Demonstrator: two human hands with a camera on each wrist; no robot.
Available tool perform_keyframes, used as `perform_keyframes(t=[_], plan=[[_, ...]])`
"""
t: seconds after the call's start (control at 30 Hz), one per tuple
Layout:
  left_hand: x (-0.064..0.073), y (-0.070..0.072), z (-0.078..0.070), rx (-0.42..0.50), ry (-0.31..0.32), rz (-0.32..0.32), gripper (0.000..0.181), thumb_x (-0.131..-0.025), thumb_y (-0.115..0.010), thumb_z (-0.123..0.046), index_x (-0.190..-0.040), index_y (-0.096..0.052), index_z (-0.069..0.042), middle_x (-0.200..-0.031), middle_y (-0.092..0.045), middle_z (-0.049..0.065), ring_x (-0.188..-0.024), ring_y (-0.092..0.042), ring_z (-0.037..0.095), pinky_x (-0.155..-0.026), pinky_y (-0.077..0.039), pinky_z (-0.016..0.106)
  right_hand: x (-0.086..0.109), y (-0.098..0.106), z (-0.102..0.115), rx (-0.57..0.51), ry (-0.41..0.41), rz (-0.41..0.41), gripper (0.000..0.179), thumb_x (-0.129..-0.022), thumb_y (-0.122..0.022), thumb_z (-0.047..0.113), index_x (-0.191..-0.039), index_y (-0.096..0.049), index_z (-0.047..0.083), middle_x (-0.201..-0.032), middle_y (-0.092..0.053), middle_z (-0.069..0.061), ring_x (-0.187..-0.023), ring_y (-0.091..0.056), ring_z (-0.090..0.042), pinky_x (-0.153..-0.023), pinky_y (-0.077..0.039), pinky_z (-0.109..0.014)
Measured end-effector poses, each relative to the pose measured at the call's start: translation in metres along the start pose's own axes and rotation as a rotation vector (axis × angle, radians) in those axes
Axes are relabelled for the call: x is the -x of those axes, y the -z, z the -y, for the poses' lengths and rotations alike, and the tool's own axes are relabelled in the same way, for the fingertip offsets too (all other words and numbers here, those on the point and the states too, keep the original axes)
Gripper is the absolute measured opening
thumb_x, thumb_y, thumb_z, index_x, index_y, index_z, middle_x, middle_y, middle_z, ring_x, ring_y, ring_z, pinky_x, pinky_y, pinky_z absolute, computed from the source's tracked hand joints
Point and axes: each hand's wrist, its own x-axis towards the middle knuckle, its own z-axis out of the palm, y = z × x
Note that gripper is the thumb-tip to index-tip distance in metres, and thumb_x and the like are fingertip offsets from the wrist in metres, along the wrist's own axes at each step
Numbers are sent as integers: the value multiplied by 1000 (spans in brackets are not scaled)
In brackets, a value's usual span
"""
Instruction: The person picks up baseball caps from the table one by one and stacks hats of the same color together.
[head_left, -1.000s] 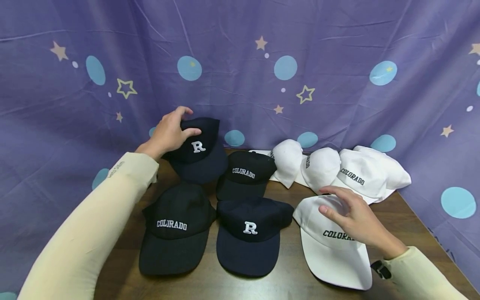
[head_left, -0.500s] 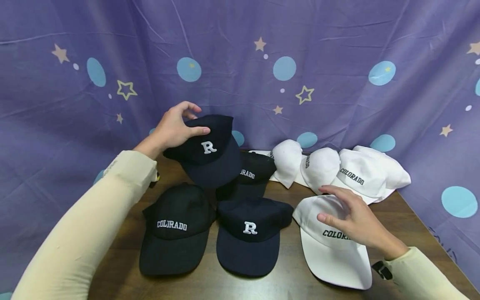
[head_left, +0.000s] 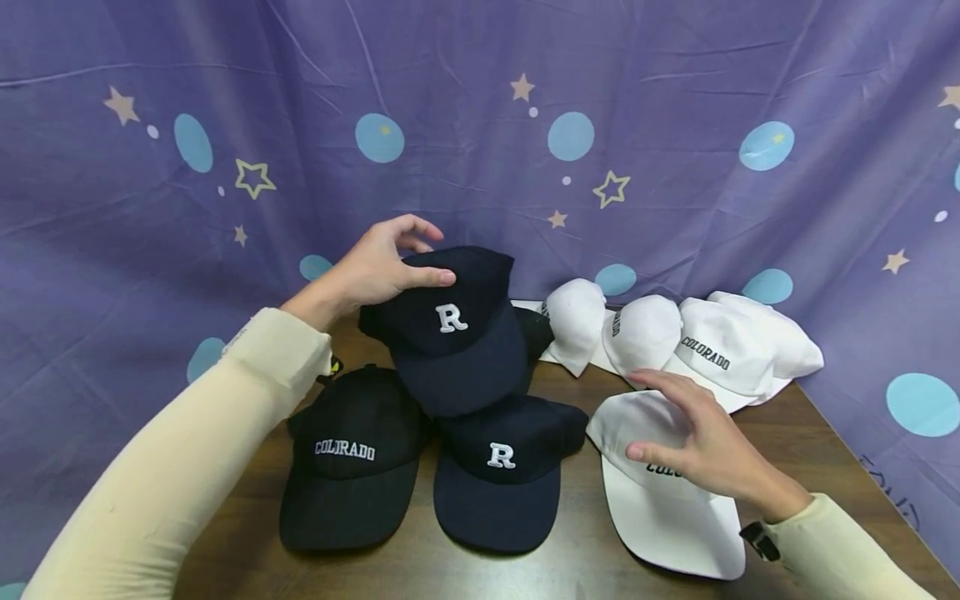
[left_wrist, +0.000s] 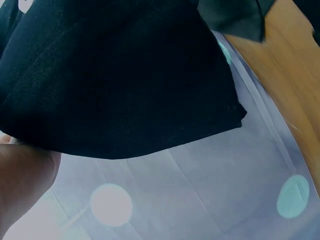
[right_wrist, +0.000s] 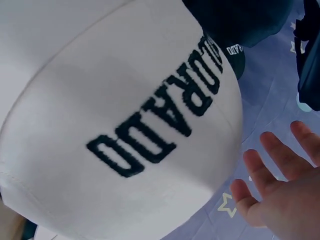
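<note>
My left hand grips a navy cap with a white R by its crown, thumb on the front and fingers behind. The held cap hangs above the back of a second navy R cap and overlaps it from the head view. In the left wrist view its dark cloth fills the upper part, beside the hand. To the left sits a black COLORADO cap. My right hand, fingers spread and holding nothing, hovers over a white COLORADO cap; the right wrist view shows them apart.
Several white caps line the back right of the wooden table. Behind the held cap, another black cap is mostly hidden. A purple curtain with stars and dots hangs behind.
My left hand has carried the navy R cap right and towards the front, from the back left to above the front navy cap. The right hand has barely shifted.
</note>
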Motion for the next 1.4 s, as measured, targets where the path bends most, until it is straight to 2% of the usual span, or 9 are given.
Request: perform_keyframes(t=[0.13, 0.3, 0.47, 0.57, 0.73, 0.9, 1.1, 1.23, 1.4], plan=[[5, -11, -8, 19, -8, 71, 58, -82, -89, -29, -129, -60, -13, -119, -64, 13, -109, -59, 27, -88, -50, 42, -2, -1, 3, 16, 22, -4, 92, -67, -97, 28, -149, -54, 21, -146, -56, 2, -136, -48, -14, -110, -28, -15], [11, -27, -15, 23, -18, 158, 55, -84, -87, -26, -129, -60, -12, -124, -62, 11, -117, -55, 25, -95, -48, 45, -2, -4, 7, 4, 18, 8, 99, -65, -98, 33, -151, -51, 23, -147, -55, 2, -138, -45, -14, -110, -26, -17], [15, -45, -18, 25, -43, 208, 54, -82, -89, -25, -127, -61, -12, -124, -63, 9, -118, -57, 23, -102, -46, 44, -1, -5, 8, -5, 15, 13, 102, -63, -99, 34, -152, -50, 22, -147, -56, -2, -137, -45, -15, -110, -26, -19], [17, -54, -17, 40, -61, 228, 54, -81, -90, -23, -125, -61, -12, -117, -66, 9, -114, -61, 22, -101, -48, 43, 0, -6, 7, 0, 4, 11, 103, -62, -99, 35, -152, -49, 23, -148, -55, -1, -138, -44, -15, -109, -26, -21], [20, -68, -14, 56, -98, 266, 56, -79, -91, -19, -126, -61, -9, -109, -68, 9, -107, -62, 23, -93, -51, 39, 1, -7, 7, 0, -16, 10, 104, -62, -99, 35, -152, -49, 25, -149, -54, 2, -138, -44, -13, -108, -26, -25], [22, -81, -11, 69, -127, 302, 58, -78, -92, -18, -125, -61, -9, -106, -68, 7, -107, -61, 21, -99, -47, 39, 2, -7, 6, -6, -14, 7, 104, -62, -99, 34, -152, -49, 23, -149, -54, 1, -138, -44, -13, -108, -26, -23], [24, -99, -3, 13, -166, 351, 56, -78, -92, -23, -124, -61, -10, -101, -69, 2, -103, -62, 17, -100, -45, 38, 2, -8, 6, -17, -21, 7, 103, -62, -99, 32, -152, -50, 20, -148, -54, 4, -136, -45, -12, -108, -27, -21], [22, -110, 7, -34, -192, 372, 51, -81, -90, -26, -123, -64, -13, -106, -68, 0, -105, -62, 16, -100, -47, 38, 2, -10, 5, -25, -25, 8, 102, -63, -99, 32, -151, -50, 19, -147, -55, 2, -135, -45, -12, -107, -27, -20], [20, -116, 14, -87, -286, 437, 39, -86, -85, -25, -123, -74, -16, -118, -70, -5, -114, -62, 16, -102, -48, 36, 2, -11, 6, -19, -28, 6, 101, -63, -99, 33, -150, -51, 18, -146, -56, -1, -135, -45, -13, -107, -28, -20]])
